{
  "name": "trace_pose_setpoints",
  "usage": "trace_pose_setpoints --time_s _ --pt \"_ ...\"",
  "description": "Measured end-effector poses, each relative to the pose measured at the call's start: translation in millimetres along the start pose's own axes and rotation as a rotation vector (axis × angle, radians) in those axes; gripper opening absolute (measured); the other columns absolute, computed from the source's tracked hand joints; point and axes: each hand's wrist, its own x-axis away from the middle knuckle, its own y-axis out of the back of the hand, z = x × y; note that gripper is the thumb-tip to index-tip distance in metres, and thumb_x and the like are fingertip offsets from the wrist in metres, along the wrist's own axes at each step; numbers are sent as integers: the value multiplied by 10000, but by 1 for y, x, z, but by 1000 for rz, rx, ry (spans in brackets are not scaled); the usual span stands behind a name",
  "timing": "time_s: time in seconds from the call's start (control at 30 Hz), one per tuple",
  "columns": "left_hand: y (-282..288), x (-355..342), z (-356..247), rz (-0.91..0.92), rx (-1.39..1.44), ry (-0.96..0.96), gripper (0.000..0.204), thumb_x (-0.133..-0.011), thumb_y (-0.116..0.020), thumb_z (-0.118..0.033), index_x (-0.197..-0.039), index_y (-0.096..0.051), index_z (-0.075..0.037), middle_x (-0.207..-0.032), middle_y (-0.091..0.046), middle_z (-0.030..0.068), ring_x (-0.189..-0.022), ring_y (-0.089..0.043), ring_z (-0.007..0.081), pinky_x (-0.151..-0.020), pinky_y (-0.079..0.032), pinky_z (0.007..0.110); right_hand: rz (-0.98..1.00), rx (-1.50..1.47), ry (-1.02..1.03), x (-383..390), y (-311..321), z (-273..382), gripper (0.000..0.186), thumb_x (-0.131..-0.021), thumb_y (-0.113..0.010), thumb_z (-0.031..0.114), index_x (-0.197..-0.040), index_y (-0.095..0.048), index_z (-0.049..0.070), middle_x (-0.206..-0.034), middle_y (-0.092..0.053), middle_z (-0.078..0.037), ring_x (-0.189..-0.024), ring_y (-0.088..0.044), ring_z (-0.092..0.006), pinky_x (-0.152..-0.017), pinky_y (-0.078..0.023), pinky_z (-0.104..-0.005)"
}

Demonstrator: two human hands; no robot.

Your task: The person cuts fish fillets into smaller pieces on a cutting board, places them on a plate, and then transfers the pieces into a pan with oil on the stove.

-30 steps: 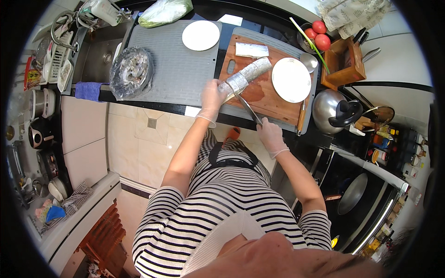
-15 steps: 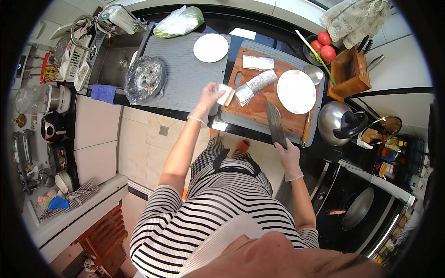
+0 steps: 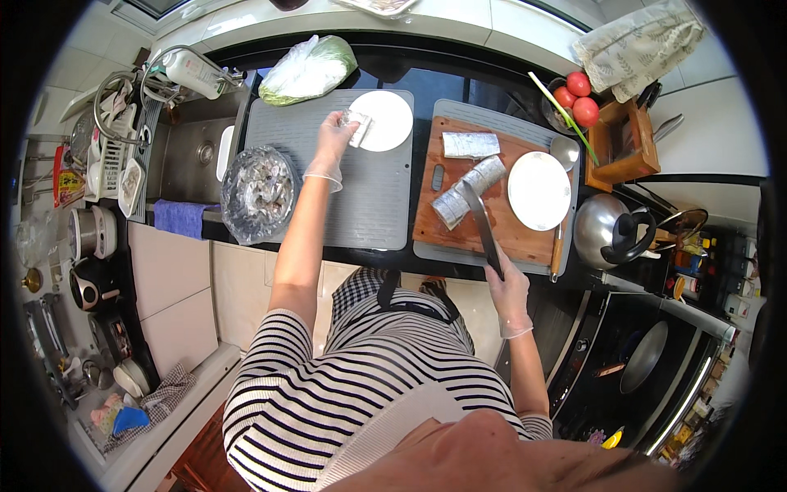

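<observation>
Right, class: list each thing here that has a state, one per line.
left hand: gloved, holding a fish piece over the left plate
right hand: gloved, gripping the knife
fish on board: cut
right plate: empty
glass bowl: filled

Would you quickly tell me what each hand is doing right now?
Left hand: closed on a piece of fish, over the white plate.
Right hand: closed on the handle of a knife, blade over the cutting board.
</observation>
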Motion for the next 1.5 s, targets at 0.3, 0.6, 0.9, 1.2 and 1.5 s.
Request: trace_pose_setpoints --time_s 0.3,0.6,0.9,1.2,1.5 --pt "27 -24 -8 -41 155 41 331 -860 -676 -53 -1148 -562 61 -1022 -662 108 -876 -620 132 -748 -496 248 238 -10 11 -120 -63 78 304 -881 -586 254 -1106 -624 52 -864 -664 -221 -818 -632 -405 -728 -490 -472" --pt "42 4 1 -32 162 123 308 -887 -662 -61 -1160 -560 39 -1015 -652 69 -868 -605 109 -746 -494 235 489 -289 -357 -192 -110 93 361 -909 -578 277 -1047 -590 -56 -700 -618 -131 -561 -590 -218 -580 -479 -346" --pt "36 4 16 -16 240 127 411 -859 -677 -54 -1216 -520 76 -1062 -646 123 -907 -619 145 -756 -506 260 465 -180 -361 -157 -87 77 316 -891 -590 287 -1063 -632 25 -743 -647 -166 -624 -634 -275 -631 -491 -380" --pt "41 9 9 -28 202 123 262 -888 -654 -57 -1129 -580 15 -992 -652 52 -853 -597 103 -761 -489 238 311 45 -106 -211 -102 87 362 -881 -584 322 -1079 -648 27 -934 -672 -248 -929 -639 -400 -832 -495 -440" --pt "34 11 16 -31 177 94 309 -864 -673 -49 -1144 -569 32 -1019 -648 71 -890 -604 125 -783 -490 256 324 167 -2 -186 -99 109 280 -883 -583 289 -1008 -647 48 -831 -671 -223 -821 -640 -405 -756 -500 -468"
